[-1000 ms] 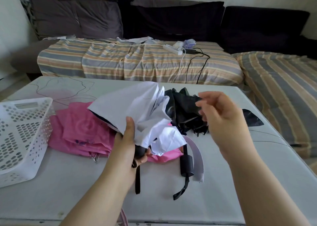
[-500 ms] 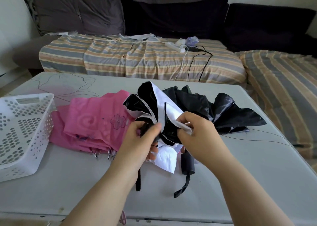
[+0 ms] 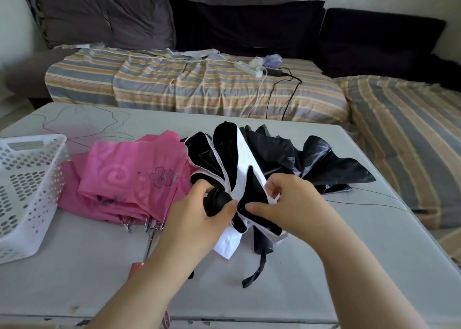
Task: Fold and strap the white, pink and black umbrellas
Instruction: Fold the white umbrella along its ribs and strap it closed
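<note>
Nearest the camera, two bare forearms reach in from the bottom edge over the pale grey table point(image 3: 74, 278). The left hand point(image 3: 199, 219) has its grip curled round the rounded black handle point(image 3: 217, 201) of the white umbrella with a black lining point(image 3: 239, 169), thumb and fingers wrapped about the knob. The right hand point(image 3: 289, 204) pinches a white fold edge of that same canopy between thumb and bent fingers; the fingertips are partly tucked into the cloth, so exactly how much fabric they take cannot be told. The canopy fans up and away from both hands, and a white panel hangs below them onto the table.

Under the right wrist a black strap point(image 3: 257, 271) trails toward the near edge; which umbrella it belongs to is unclear. The left forearm covers most of a pinkish handle point(image 3: 136, 268) and a metal shaft.

Just left lies the pink fabric umbrella with a flower print point(image 3: 129, 176), flat on the table, its rib tips showing at the near side. Behind the white one, touching it, spreads the black glossy umbrella point(image 3: 331, 164), its middle hidden. A white perforated plastic basket point(image 3: 27, 191) is cut off at the left edge.

Beyond the table stands a sofa with striped covers point(image 3: 194, 89), bearing a white power strip point(image 3: 248, 68) and cables.
</note>
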A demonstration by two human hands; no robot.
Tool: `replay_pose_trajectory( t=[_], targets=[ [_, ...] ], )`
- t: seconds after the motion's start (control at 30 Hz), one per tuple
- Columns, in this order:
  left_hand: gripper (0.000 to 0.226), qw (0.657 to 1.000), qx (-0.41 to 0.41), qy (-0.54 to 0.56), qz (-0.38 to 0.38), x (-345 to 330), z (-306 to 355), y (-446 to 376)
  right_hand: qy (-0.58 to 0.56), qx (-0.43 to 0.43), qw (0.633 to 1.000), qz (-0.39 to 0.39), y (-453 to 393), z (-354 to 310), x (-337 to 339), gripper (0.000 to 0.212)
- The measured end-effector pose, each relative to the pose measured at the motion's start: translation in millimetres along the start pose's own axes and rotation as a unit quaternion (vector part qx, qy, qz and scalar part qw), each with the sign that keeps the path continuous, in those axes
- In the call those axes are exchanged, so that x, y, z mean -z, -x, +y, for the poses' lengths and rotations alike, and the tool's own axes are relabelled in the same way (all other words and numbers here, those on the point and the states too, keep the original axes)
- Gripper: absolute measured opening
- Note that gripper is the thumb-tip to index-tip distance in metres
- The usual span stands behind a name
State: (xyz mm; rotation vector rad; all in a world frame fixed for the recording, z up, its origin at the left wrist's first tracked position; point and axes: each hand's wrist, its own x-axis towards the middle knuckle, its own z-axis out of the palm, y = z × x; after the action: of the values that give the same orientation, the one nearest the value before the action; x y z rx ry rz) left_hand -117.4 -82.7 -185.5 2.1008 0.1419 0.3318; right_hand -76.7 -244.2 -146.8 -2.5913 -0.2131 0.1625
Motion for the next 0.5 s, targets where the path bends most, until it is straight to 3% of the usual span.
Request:
replay_pose_trajectory(
  t=[0.1, 0.2, 0.27, 0.33, 0.4, 0.5],
  targets=[
    [0.014, 1.0, 0.009, 0.008, 0.011, 0.0, -1.4, -2.1, 0.046, 0.001, 0.994, 0.1, -5.5, 10.5, 2.0, 0.016],
    [0.011, 0.996, 0.064, 0.064, 0.014, 5.3, -7.0, -10.0, -0.034, 0.0, 0.975, 0.218, -6.4, 26.9, 24.8, 0.022],
    [0.011, 0.995, 0.072, 0.063, 0.005, 6.8, -8.5, -11.1, -0.039, -0.015, 0.986, 0.164, -4.5, 34.7, 30.1, 0.02],
    [0.013, 0.997, 0.054, 0.047, -0.001, 5.3, -7.5, -8.5, 0.036, -0.081, 0.996, 0.02, -1.8, 43.4, 25.7, 0.015],
    [0.016, 0.999, 0.034, 0.035, -0.001, 1.9, -6.2, -5.6, 0.141, -0.13, 0.978, -0.081, 5.0, 46.0, 22.3, 0.02],
    [0.019, 1.0, 0.018, 0.018, 0.01, -0.8, -4.5, -4.5, 0.155, -0.052, 0.986, -0.039, 4.3, 36.0, 18.3, 0.042]
  ],
)
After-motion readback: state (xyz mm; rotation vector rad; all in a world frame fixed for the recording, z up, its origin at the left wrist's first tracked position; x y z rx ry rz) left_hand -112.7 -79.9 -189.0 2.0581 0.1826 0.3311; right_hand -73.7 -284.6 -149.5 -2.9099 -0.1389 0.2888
